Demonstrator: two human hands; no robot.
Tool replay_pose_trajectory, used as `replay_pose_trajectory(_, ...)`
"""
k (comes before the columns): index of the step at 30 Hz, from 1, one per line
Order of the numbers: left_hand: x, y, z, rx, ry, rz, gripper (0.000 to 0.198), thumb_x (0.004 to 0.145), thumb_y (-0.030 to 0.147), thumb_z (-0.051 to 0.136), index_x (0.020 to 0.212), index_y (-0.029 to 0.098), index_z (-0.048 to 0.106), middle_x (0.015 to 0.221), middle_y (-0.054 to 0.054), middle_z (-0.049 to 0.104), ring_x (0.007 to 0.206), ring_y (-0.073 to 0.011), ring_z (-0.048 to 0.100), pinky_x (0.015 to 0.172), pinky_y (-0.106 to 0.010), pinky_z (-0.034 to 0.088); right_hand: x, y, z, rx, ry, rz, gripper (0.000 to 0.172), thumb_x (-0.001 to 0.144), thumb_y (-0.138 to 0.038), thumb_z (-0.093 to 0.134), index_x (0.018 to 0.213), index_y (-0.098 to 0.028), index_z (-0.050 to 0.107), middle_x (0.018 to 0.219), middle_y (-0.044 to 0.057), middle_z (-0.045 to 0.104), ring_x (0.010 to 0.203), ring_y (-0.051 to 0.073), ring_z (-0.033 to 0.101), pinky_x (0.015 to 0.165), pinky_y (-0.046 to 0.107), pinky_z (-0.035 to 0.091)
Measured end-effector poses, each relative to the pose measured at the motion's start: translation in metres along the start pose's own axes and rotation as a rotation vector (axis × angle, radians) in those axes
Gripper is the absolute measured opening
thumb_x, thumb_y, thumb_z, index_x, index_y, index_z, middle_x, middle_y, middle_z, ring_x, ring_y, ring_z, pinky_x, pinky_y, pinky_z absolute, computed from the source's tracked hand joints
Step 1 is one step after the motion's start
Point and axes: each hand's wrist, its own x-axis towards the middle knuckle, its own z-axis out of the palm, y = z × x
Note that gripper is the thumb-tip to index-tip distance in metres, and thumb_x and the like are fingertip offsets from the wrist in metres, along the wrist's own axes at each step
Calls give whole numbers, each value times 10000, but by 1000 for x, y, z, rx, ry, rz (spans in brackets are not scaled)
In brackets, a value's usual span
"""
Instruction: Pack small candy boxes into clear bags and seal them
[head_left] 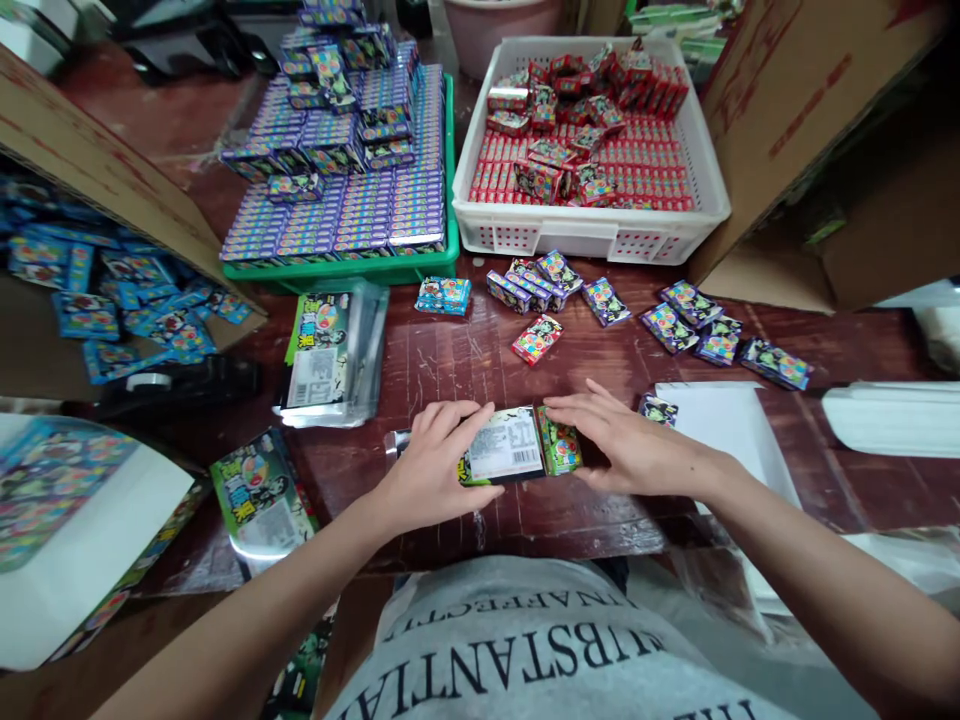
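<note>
A flat package with a white label and barcode (506, 446) lies at the table's front edge. My left hand (439, 458) grips its left part between thumb and fingers. Against its right end is a small green box (559, 442), which my right hand (611, 440) holds from the right, fingers above and thumb below. A red box (537, 339), a blue pack (443, 295) and several purple boxes (532, 284) lie beyond my hands.
Behind stand a green tray (453, 180) of purple boxes and a white basket (585, 235) of red boxes. Clear sleeves with printed cards (330, 350) lie left. Cardboard boxes flank both sides; a white sheet (724, 430) lies right.
</note>
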Motion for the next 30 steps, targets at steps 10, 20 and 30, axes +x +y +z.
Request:
replay_pose_trajectory(10,-4,-8,22,56,-18,-56,833,738,392,760,1490,236,437,1340,-123,537,1180,-341,474,1017,-503,391,26,1,22,-205,-109,-42,688,798,-189,675,1443,-45,485,1507,238,482,1399,337,457,1248,569,182)
replay_pose_trajectory(20,-10,-4,23,66,3,-118,868,725,425,797,1485,232,423,1364,-118,528,1204,-341,460,1005,-496,384,30,6,11,-194,-56,44,635,834,-281,702,1405,-50,546,1459,250,534,1349,345,518,1232,602,187)
replay_pose_trajectory(30,2,7,27,-28,91,-232,902,734,465,804,1503,236,393,1374,-134,498,1253,-362,461,1063,-567,383,18,8,25,172,172,154,905,846,-485,746,1571,-205,282,1630,193,307,1506,325,311,1213,576,295)
